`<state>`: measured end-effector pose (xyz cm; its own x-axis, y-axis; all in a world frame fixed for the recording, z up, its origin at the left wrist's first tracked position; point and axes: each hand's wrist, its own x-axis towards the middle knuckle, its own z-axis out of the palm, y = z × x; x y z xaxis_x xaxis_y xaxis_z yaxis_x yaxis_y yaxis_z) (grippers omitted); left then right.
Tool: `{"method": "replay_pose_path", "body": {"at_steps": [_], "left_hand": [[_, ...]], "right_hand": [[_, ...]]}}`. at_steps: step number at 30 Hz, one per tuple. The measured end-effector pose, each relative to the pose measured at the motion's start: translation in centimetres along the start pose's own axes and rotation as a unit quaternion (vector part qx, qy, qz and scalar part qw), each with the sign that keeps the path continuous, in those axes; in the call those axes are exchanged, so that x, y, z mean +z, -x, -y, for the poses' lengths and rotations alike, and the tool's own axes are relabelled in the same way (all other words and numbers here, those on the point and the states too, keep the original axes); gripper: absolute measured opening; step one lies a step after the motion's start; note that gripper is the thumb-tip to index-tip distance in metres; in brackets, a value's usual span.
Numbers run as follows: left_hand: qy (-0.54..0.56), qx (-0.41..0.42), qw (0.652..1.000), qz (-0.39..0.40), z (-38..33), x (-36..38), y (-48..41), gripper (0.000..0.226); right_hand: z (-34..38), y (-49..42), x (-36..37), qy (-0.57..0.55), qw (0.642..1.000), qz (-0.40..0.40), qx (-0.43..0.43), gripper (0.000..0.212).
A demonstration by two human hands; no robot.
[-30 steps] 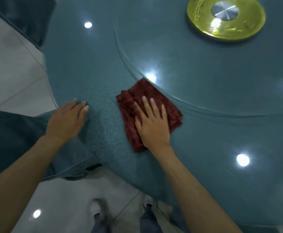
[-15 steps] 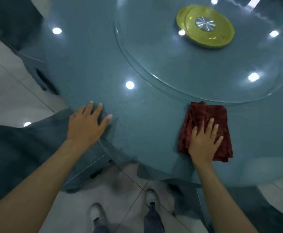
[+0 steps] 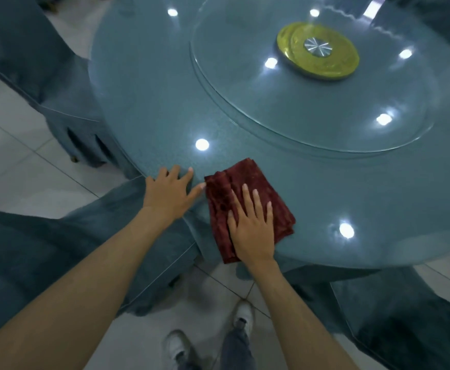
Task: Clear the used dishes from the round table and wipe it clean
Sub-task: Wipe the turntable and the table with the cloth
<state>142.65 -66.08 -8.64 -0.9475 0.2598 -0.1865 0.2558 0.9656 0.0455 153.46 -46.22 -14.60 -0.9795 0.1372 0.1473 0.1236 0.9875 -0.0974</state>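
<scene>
Your right hand [image 3: 251,231] lies flat on the dark red folded cloth [image 3: 245,177]. Its fingers are straight and spread a little. It presses down and grabs nothing. Your left hand [image 3: 169,194] is flat too, with its fingers spread on the rim of the round blue-green table [image 3: 149,102]. It holds nothing. Its thumb tip is right next to the cloth's corner, and you cannot tell if they touch.

The cloth sits on the side of the table nearest you, well apart from the shiny yellow round disc [image 3: 322,66] in the middle. The cloth is longer one way. That long way runs from the table's edge by your wrist out across the table, and it points a bit to the left of the yellow disc. Your right fingers point the same way. The cloth's near end reaches the table's edge.

The yellow disc has a small silver metal cap [image 3: 316,47] on top. Around it lies a big round clear glass turning plate [image 3: 245,89]. The cloth stays just outside that plate. White spots of light [image 3: 202,144] shine on the table top.

Chairs in blue-green covers [image 3: 31,62] stand around the table, farther from the yellow disc than the cloth. The floor has pale square tiles [image 3: 18,169]. Your white shoes [image 3: 177,345] stand on it.
</scene>
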Motion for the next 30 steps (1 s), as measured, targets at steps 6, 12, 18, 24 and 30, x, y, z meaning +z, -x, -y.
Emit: {"method": "replay_pose_path", "body": {"at_steps": [6,12,18,24,30], "left_hand": [[0.005,0.041,0.998,-0.044,0.9,1.0,-0.2,0.072],[0.039,0.070,0.994,-0.072,2.1,1.8,-0.7,0.064],[0.071,0.138,0.984,-0.089,4.2,1.6,-3.0,0.041],[0.003,0.274,0.956,-0.102,10.7,0.0,-6.4,0.041],[0.008,0.133,0.988,-0.075,17.0,-3.6,-13.3,0.057]], "right_hand": [[-14.1,4.8,-1.8,0.026,0.978,0.008,0.207,0.057],[-17.8,5.7,-2.6,0.026,0.954,0.030,0.297,0.068],[-10.9,1.0,-1.1,0.025,0.957,-0.005,0.290,0.059],[1.5,-5.9,1.5,0.014,0.980,-0.002,0.199,0.060],[14.2,-10.6,2.8,-0.058,0.993,0.018,0.100,0.062]]}}
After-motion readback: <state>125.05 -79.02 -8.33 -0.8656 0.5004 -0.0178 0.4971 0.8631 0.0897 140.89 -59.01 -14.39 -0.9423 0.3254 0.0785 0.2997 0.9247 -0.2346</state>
